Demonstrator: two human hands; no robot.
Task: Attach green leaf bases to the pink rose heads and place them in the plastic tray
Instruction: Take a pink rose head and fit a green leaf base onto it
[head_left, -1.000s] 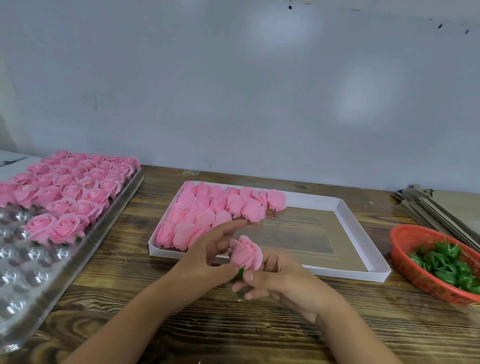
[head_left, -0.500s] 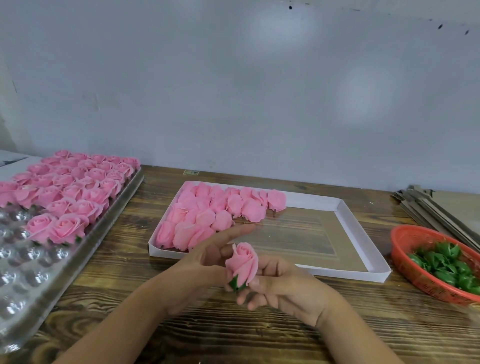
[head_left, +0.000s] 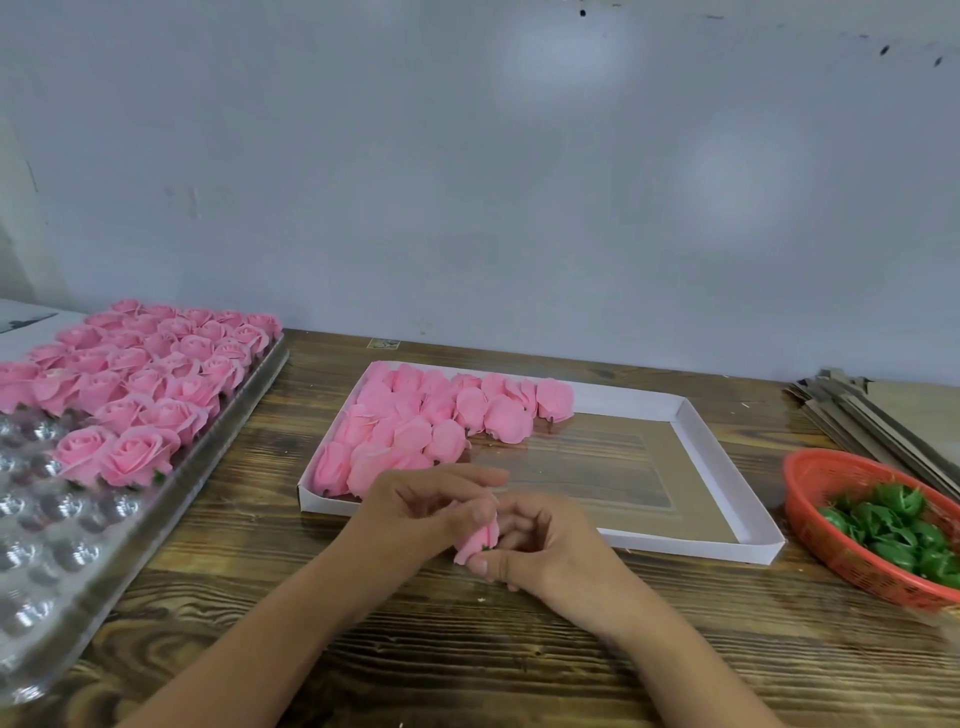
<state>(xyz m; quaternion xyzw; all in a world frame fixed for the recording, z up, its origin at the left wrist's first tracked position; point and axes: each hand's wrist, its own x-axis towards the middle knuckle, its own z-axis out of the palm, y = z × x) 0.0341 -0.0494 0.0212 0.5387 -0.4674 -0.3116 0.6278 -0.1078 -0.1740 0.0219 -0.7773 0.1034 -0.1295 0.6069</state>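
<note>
**Pressing a rose head between two hands**

Filling the plastic tray (head_left: 93, 551) at nine o'clock, finished roses (head_left: 135, 384) are seen. At six o'clock, a pink rose head (head_left: 480, 543) is gripped by the curled fingers of the left hand (head_left: 415, 512) and right hand (head_left: 550, 551). At twelve, a white box (head_left: 727, 488) holds loose heads (head_left: 436, 421). At three, green leaf bases (head_left: 893, 530) lie in a red basket (head_left: 815, 478).
</note>
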